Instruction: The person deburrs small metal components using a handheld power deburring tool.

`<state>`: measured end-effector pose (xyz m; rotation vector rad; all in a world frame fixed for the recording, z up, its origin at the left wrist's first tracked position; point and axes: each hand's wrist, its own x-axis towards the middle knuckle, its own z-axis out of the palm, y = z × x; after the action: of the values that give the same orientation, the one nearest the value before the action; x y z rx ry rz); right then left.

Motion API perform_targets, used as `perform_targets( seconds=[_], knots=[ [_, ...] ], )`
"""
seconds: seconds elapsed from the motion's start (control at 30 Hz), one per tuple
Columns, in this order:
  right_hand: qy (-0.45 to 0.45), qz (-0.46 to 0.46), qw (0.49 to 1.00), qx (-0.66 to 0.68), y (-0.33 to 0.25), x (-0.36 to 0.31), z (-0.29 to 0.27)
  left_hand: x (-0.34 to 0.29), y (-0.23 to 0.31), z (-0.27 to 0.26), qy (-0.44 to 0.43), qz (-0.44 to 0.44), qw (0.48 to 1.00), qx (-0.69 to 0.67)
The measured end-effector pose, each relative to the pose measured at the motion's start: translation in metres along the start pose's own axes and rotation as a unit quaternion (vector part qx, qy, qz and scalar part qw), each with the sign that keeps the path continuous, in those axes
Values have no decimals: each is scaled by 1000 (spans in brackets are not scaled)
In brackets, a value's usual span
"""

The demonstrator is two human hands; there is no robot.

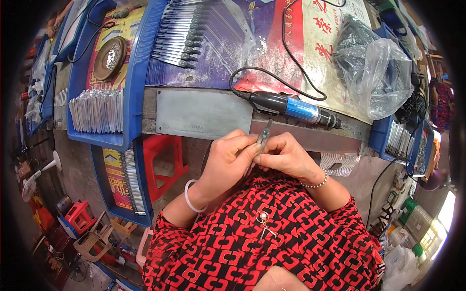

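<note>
My left hand [229, 159] and my right hand [290, 157] meet in front of my chest at the bench's near edge. Between their fingertips is a slim grey metal piece [263, 137] with a round rivet-like spot, its narrow end pointing away from me. Both hands grip it, thumbs close together; fingers cover its lower part. Just beyond my right hand lies a black and blue electric screwdriver [302, 109] with a cord. A bare metal plate [204, 112] is on the bench edge, beyond my left hand.
Slim metal pieces [182, 36] lie in a row on the bench. At left, a blue tray [133, 104] holds packed metal strips [97, 111] and a brown dish [98, 65] of tiny parts. Clear plastic bags [378, 72] lie at right. A red stool [170, 162] stands below.
</note>
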<state>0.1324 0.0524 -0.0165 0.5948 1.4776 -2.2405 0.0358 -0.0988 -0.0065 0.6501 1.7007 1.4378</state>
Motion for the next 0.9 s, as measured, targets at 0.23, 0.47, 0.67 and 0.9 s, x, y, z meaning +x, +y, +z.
perform_targets(
  seconds=[0.23, 0.47, 0.67, 0.9],
  knots=[
    [-16, -3, 1000, -11, 0, 1, -1, 2, 8, -9, -29, 9, 998, 57],
    [-31, -5, 999, -26, -1, 1, 2, 0, 6, -14, -31, 56, 995, 78],
    [-58, -13, 997, -53, 0, 1, -1, 0, 10, -20, -49, 63, 992, 98],
    [-101, 20, 991, -87, -10, 1, -5, 3, 5, -29, -102, 48, 990, 85]
  ],
)
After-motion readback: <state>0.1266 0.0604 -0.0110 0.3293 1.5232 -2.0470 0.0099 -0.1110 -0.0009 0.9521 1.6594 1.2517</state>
